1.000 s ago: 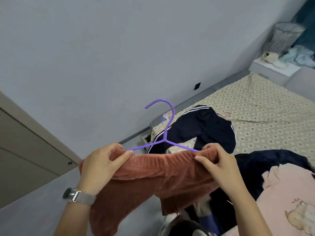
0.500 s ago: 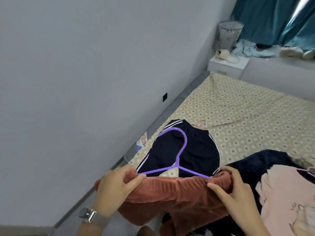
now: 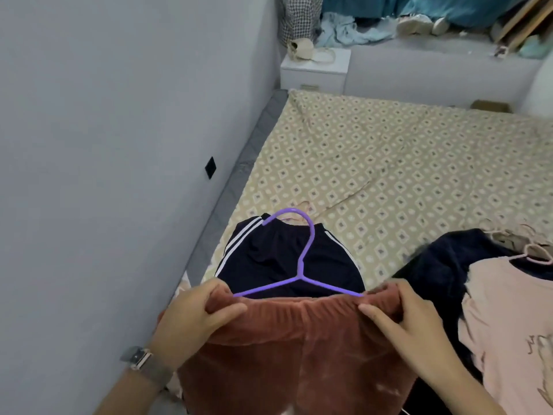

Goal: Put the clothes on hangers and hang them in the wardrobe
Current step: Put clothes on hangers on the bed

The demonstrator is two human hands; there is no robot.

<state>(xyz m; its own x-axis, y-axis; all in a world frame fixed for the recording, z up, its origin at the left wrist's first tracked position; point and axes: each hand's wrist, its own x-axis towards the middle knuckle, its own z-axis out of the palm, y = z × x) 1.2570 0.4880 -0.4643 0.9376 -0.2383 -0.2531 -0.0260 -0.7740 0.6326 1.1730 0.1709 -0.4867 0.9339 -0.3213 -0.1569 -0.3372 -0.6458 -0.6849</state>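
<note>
Rust-coloured trousers (image 3: 299, 348) hang by their waistband between both hands, over the bed's (image 3: 389, 175) near edge. Left hand (image 3: 191, 322) and right hand (image 3: 404, 319) each have fingers (image 3: 227, 311) clamped on a waistband end. A purple hanger (image 3: 302, 274) rises from between the fingers, its hook over dark striped trousers (image 3: 269, 259) just beyond. A pink top (image 3: 508, 324) lies right of the right fingers.

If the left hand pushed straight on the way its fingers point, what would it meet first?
Probably the right hand: the left hand points rightward along the rust-coloured waistband it grips. Depth is unclear.
</note>
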